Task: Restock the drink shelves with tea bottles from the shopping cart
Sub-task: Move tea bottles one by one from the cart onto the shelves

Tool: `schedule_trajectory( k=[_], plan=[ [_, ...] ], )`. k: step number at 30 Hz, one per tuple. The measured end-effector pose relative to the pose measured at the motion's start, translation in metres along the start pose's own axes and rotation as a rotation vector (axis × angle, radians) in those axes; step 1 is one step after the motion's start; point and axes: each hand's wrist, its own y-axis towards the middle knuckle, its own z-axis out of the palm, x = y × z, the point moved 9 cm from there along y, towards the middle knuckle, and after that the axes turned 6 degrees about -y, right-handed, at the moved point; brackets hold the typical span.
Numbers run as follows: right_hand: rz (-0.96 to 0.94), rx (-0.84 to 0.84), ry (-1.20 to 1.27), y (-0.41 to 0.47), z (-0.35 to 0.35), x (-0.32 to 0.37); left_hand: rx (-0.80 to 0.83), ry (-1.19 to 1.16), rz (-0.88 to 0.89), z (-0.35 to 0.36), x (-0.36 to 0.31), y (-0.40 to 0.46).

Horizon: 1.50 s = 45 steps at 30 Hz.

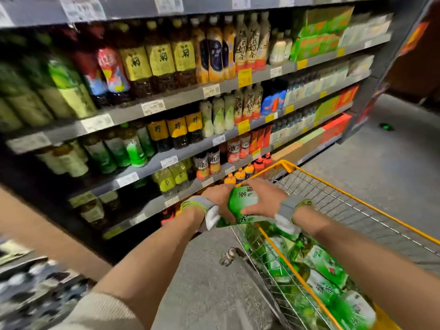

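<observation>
Nearest, lower right: shopping cart [333, 186], wire basket with yellow rim, holding a heap of green-labelled tea bottles [321, 277] lying on their sides at its near end; its far end shows bare wire.

Above the cart's near-left rim: one green tea bottle [242, 203], tilted, held between both hands. Left hand [217, 198] curls its fingers round the bottle's left side; right hand [264, 198] wraps over its right side, thumb on the label. Both wrists carry grey bands with green cords.

Left and beyond: drink shelves [181, 96], grey tiers with price tags, running far right. Stock includes green-labelled bottles at left, dark tea with yellow labels in the middle, orange and red drinks lower down, and boxed goods at the far right.

Far right: grey floor [381, 163].
</observation>
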Motion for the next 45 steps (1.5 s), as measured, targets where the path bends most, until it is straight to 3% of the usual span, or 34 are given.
schedule_trajectory(
  k=[4,9,15,18,21,33,45],
  plan=[
    [-0.029,-0.047,-0.165,0.011,-0.012,0.032,-0.099,-0.053,-0.089,-0.022,0.046,-0.043],
    [0.001,-0.14,-0.126,0.025,-0.021,0.064,-0.256,-0.245,-0.242,-0.045,0.106,-0.1],
    [-0.002,-0.024,0.486,0.048,-0.002,0.111,-0.36,-0.427,-0.381,-0.051,0.159,-0.138],
    [-0.027,0.101,0.567,0.073,0.022,0.139,-0.382,-0.49,-0.436,-0.047,0.186,-0.144],
    [0.0,0.108,0.635,0.09,0.035,0.153,-0.374,-0.562,-0.473,-0.036,0.206,-0.147],
    [-0.142,0.036,0.602,0.24,0.136,0.18,-0.568,-0.696,-0.595,0.034,0.358,-0.087],
    [-0.184,-0.147,0.515,0.349,0.251,0.183,-0.787,-0.538,-0.562,0.091,0.48,-0.025]
  ],
)
